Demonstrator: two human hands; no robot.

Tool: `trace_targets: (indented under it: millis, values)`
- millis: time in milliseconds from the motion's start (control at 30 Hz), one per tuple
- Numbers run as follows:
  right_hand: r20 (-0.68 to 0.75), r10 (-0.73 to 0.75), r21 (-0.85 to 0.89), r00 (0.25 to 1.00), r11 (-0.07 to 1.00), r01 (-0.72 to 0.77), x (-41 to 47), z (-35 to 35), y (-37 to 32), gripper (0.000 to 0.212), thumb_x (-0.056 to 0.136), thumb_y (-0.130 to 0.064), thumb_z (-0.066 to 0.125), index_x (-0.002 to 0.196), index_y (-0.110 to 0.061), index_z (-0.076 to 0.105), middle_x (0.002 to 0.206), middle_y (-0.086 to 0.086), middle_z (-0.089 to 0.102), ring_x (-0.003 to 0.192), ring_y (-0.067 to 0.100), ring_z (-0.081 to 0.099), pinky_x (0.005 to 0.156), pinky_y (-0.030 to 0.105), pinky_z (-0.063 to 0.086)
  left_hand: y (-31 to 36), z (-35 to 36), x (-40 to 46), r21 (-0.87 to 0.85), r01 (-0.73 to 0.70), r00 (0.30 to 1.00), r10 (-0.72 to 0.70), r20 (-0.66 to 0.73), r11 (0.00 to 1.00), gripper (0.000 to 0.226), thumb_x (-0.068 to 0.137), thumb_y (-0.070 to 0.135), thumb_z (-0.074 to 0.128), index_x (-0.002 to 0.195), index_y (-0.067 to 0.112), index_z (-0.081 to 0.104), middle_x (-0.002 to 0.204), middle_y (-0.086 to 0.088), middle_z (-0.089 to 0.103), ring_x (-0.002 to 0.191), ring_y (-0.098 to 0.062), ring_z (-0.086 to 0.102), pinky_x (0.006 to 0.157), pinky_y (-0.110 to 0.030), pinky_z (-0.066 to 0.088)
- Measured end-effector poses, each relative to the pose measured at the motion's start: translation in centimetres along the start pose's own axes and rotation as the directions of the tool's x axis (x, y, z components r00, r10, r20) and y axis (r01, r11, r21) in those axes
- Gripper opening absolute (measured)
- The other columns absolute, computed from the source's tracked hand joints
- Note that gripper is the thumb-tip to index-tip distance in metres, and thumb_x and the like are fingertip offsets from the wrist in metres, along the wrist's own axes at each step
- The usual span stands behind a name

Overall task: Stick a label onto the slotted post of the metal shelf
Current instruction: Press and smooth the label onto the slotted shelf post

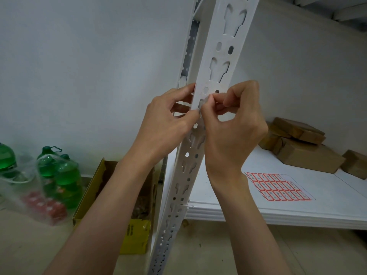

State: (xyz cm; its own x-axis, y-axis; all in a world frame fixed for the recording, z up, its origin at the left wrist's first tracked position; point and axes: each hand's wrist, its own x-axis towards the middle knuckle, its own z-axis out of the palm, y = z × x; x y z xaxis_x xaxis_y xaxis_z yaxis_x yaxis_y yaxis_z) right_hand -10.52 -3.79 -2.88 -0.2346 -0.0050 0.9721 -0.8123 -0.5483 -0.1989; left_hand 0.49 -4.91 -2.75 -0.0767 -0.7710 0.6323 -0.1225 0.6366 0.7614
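Note:
The white slotted post (220, 56) of the metal shelf runs steeply up the middle of the head view. My left hand (166, 124) grips its left edge, fingers behind and thumb on the front face. My right hand (234, 132) is pinched against the front of the post beside the left thumb, and a small pale bit of label (205, 100) shows at the fingertips, mostly hidden. A sheet of red-bordered labels (278, 187) lies on the white shelf board (327, 205), with blank spots in its top row.
Brown cardboard parcels (303, 155) are stacked at the back of the shelf board. On the floor to the left stand green bottles (65, 175) in a plastic bag and an open yellow carton (137, 237) next to the post's foot. A white wall is behind.

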Motion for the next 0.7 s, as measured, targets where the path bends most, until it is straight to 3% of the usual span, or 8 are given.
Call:
trace_targets:
  millis: [100,267,433,567,700]
  values:
    - [-0.020,0.009,0.015,1.000,1.000,-0.009,0.1,0.1,0.1,0.020,0.082,-0.002,0.078,0.083,0.000,0.058,0.072,0.007,0.061,0.064,0.011,0.055,0.069,0.004,0.042,0.0,0.0,0.1,0.006,0.002,1.000,-0.002,-0.004,1.000,0.045,0.095,0.022,0.064,0.139,0.029,0.059,0.129,0.015,0.065,0.107,-0.004,0.064,0.079,-0.002,0.049]
    - [-0.014,0.015,0.041,1.000,0.999,-0.014,0.1,0.3,0.1,0.021,0.081,0.000,0.077,0.086,0.000,0.056,0.075,-0.004,0.053,0.064,0.010,0.055,0.068,0.005,0.043,-0.2,-0.1,0.0,-0.004,-0.008,1.000,0.008,0.001,1.000,0.046,0.094,0.018,0.063,0.139,0.028,0.059,0.127,0.014,0.066,0.107,-0.006,0.065,0.089,-0.012,0.053]
    - [-0.018,0.054,0.093,0.998,0.994,-0.052,-0.2,0.5,0.4,0.030,0.078,0.002,0.079,0.090,0.000,0.051,0.078,-0.005,0.052,0.064,0.008,0.055,0.067,0.004,0.046,-0.1,-0.1,-0.1,-0.017,-0.014,1.000,0.014,0.007,1.000,0.048,0.093,0.015,0.064,0.139,0.027,0.059,0.126,0.015,0.066,0.103,-0.002,0.065,0.083,-0.006,0.051]
    - [-0.014,0.079,0.145,0.997,0.987,-0.076,-1.3,0.4,1.0,0.048,0.077,0.003,0.081,0.090,-0.015,0.039,0.077,-0.003,0.054,0.064,0.011,0.058,0.064,0.012,0.051,-0.1,-0.4,0.0,-0.023,-0.017,1.000,0.017,0.001,1.000,0.048,0.092,0.011,0.062,0.138,0.028,0.059,0.123,0.017,0.066,0.101,0.002,0.065,0.076,-0.005,0.049]
    - [-0.026,0.122,0.228,0.992,0.967,-0.113,-0.8,0.0,1.3,0.046,0.082,0.001,0.076,0.095,-0.021,0.038,0.082,-0.002,0.057,0.069,0.012,0.064,0.068,0.020,0.055,0.0,-0.2,-0.1,-0.024,-0.012,1.000,0.012,0.007,1.000,0.046,0.094,0.013,0.063,0.137,0.029,0.059,0.124,0.016,0.067,0.103,-0.001,0.065,0.077,-0.003,0.049]
